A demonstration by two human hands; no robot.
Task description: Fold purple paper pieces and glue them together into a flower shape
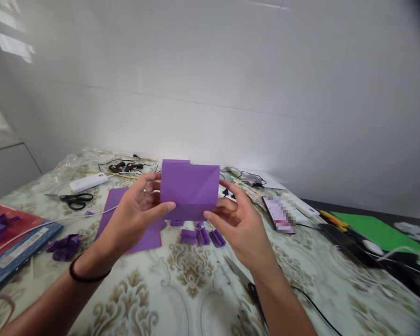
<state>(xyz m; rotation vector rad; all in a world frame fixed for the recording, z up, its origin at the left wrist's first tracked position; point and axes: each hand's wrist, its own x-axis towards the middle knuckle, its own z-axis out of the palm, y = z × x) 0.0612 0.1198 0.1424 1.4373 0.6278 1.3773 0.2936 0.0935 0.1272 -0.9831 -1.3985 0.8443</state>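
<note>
Between my two hands a folded piece of purple paper (191, 186) is held upright above the table, with a crease across its lower part and a small tab at its top left. My left hand (140, 207) grips its left edge, thumb on the near face and fingers behind. On the lower right corner my right hand (236, 217) pinches it the same way. Below lie several small folded purple paper pieces (203, 235). Purple sheets (149, 240) with a red edge are partly hidden behind my left forearm.
Black scissors (77, 200) and a white power strip (88, 182) lie left, near glue guns (126, 167) and crumpled purple paper (65, 247). Another pair of scissors (240, 270) is beside my right wrist. A phone (278, 214), a cable and a green sheet (374, 228) are at right.
</note>
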